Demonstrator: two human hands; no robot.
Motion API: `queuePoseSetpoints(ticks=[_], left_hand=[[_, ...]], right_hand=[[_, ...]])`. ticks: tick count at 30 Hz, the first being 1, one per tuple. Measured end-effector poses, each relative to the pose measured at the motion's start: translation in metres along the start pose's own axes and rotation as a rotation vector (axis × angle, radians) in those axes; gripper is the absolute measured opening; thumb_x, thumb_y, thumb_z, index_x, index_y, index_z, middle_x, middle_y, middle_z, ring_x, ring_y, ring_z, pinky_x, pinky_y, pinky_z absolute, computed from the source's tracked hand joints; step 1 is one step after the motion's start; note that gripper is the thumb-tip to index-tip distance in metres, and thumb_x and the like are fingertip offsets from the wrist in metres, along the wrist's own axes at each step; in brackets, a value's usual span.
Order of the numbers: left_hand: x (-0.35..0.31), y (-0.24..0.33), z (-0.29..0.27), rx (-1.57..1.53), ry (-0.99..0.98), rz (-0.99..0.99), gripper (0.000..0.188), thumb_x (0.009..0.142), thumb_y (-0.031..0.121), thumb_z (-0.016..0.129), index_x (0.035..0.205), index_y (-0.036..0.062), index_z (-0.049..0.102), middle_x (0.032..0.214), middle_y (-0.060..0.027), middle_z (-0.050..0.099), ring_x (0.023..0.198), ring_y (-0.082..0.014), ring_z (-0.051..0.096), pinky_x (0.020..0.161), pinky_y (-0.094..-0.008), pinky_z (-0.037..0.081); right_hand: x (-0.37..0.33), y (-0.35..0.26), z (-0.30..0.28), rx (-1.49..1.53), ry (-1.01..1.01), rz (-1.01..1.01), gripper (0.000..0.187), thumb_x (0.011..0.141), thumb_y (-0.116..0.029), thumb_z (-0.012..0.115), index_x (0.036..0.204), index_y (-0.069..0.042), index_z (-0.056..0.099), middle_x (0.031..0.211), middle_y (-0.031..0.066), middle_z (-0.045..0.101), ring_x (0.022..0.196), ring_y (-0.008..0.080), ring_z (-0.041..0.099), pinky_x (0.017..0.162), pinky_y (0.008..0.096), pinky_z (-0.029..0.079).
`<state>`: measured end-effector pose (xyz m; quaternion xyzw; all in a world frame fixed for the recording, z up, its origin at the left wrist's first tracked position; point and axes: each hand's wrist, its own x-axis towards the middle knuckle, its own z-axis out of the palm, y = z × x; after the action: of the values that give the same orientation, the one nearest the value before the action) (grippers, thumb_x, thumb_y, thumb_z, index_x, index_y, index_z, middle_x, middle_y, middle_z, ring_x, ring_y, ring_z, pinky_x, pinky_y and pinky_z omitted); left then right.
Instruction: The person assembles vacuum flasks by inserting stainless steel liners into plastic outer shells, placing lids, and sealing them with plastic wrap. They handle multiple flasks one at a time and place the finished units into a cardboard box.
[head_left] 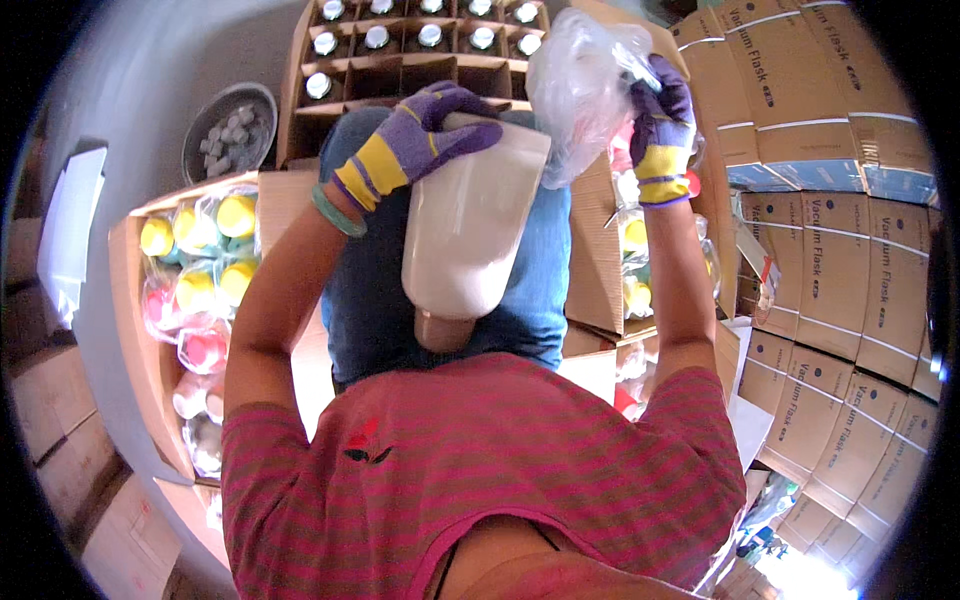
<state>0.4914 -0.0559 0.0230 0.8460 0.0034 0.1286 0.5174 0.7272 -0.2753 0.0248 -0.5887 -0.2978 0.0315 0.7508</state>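
Note:
Across my lap lies a smooth white flask (470, 230), its narrower brownish end toward me. My left hand (425, 140), in a purple and yellow glove, is closed over the far end of the flask. The right hand (663, 125), gloved the same way, grips a crumpled clear plastic bag (585, 85) and holds it up to the right of the flask. The fingertips of my right hand are partly hidden by the bag. Just beyond my knees stands a divided carton (400, 90) with several silver-topped pieces upright in its cells; some front cells are bare.
An open carton (125, 270) at my left holds several bagged items with yellow and red tops. Another carton (597, 250) at my right holds similar ones. A grey basin (262, 100) with pale lumps sits at the far left. Strapped cardboard boxes (830, 260) are stacked along the right.

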Motion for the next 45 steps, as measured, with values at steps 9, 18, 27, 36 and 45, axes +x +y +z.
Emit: queuePoseSetpoints(ticks=[9,18,27,36,45], left_hand=[[0.116,-0.034,-0.026,-0.592,0.213,-0.237,0.027,0.084,0.009,0.069,0.109,0.0024,0.064,0.100,-0.0086,0.069,0.092,-0.0185,0.064,0.082,-0.0321,0.053],[-0.003,-0.056,-0.022,0.278,0.439,0.098,0.025,0.087,0.012,0.067,0.112,0.0122,0.067,0.106,-0.0103,0.066,0.099,-0.0260,0.064,0.085,-0.0347,0.054],[-0.091,0.007,-0.002,0.132,0.117,0.178,0.017,0.082,0.006,0.065,0.099,0.0071,0.064,0.092,-0.0087,0.065,0.093,-0.0286,0.063,0.098,-0.0465,0.045],[-0.209,-0.015,0.069,0.462,-0.192,0.304,0.039,0.075,0.031,0.062,0.109,0.0125,0.056,0.110,-0.0108,0.059,0.110,-0.0312,0.054,0.111,-0.0602,0.026],[-0.192,0.035,0.038,-0.277,0.669,-0.123,0.074,0.051,0.035,0.092,0.108,0.0046,0.056,0.102,-0.0094,0.061,0.096,-0.0190,0.058,0.083,-0.0358,0.048]], right_hand=[[0.065,-0.004,0.082,-0.179,-0.388,-0.449,0.053,0.087,-0.005,0.066,0.135,0.004,0.045,0.129,0.0141,0.056,0.122,0.0206,0.052,0.103,0.0301,0.037],[-0.025,0.008,0.015,-0.977,-0.378,-0.591,0.029,0.071,0.009,0.060,0.097,-0.005,0.064,0.104,0.0134,0.062,0.096,0.0281,0.061,0.079,0.0336,0.051],[-0.105,-0.021,-0.007,-0.705,-0.907,-0.031,0.004,0.081,-0.010,0.065,0.083,-0.007,0.066,0.092,0.0084,0.066,0.084,0.0255,0.064,0.074,0.0361,0.051],[-0.192,-0.025,-0.007,-0.866,-1.217,-0.477,0.012,0.073,-0.017,0.065,0.084,-0.010,0.065,0.089,0.0115,0.065,0.084,0.0321,0.062,0.075,0.0432,0.050],[-0.152,-0.015,0.032,-0.188,-0.708,0.403,0.028,0.086,-0.012,0.058,0.111,0.001,0.057,0.105,0.0051,0.059,0.091,0.0182,0.058,0.076,0.0322,0.052]])
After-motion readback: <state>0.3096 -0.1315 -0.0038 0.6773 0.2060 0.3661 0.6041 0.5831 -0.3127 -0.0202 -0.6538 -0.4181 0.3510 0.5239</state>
